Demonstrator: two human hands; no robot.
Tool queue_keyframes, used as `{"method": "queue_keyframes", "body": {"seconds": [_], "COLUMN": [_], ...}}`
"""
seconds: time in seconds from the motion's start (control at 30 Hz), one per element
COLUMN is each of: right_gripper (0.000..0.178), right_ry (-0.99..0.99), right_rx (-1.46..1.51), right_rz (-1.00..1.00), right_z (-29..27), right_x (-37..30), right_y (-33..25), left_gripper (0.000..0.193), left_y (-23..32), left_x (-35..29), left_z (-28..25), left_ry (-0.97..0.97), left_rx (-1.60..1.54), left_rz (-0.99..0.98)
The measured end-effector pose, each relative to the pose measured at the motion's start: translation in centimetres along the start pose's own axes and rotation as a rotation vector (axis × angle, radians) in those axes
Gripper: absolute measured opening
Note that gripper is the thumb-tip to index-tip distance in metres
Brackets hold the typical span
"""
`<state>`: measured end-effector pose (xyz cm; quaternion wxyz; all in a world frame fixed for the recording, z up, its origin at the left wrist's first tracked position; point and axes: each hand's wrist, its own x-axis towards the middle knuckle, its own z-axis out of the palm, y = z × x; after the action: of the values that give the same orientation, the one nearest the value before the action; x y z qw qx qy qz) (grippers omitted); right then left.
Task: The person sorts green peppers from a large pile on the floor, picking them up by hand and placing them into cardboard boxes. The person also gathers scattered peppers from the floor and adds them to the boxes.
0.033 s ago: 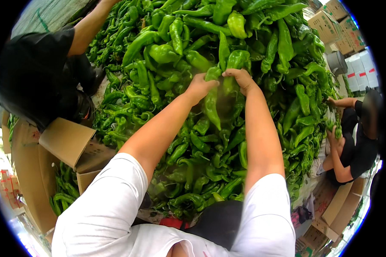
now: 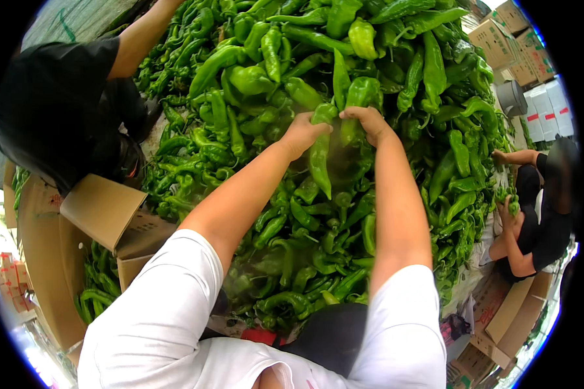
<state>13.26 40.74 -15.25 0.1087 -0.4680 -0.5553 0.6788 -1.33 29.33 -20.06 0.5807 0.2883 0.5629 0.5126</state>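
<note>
A long green pepper [image 2: 319,162] hangs tip-down from my left hand [image 2: 303,135], whose fingers are closed around its upper part. Right beside it, my right hand [image 2: 368,122] has its thumb and fingers closed on a broad, glossy green pepper [image 2: 362,93]. The two hands are close together, a small gap apart, over the middle of a big heap of green peppers [image 2: 253,81]. Part of the right hand's fingers is hidden behind the pepper it holds.
At the lower left stands an open cardboard box [image 2: 45,259] with peppers inside. A person in black [image 2: 52,110] bends over the heap on the left. Another person [image 2: 551,194] sits at the right edge, holding peppers. Cartons [image 2: 493,45] are stacked at the upper right.
</note>
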Motion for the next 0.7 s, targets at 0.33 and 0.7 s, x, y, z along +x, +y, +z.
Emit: {"method": "queue_keyframes", "body": {"seconds": [0.33,0.7], "right_gripper": [0.061,0.085], "right_ry": [-0.332,-0.51], "right_rx": [0.373,0.534], "right_rz": [-0.246,-0.53], "right_z": [7.4,43.6], "right_x": [-19.4,-37.2], "right_y": [-0.8,-5.7], "left_gripper": [0.049,0.082], "left_y": [8.2,21.5], "left_x": [-16.7,-56.8], "left_z": [-4.6,-23.9], "left_ry": [-0.424,0.253], "left_rx": [-0.053,0.273], "left_rz": [0.103,0.209]}}
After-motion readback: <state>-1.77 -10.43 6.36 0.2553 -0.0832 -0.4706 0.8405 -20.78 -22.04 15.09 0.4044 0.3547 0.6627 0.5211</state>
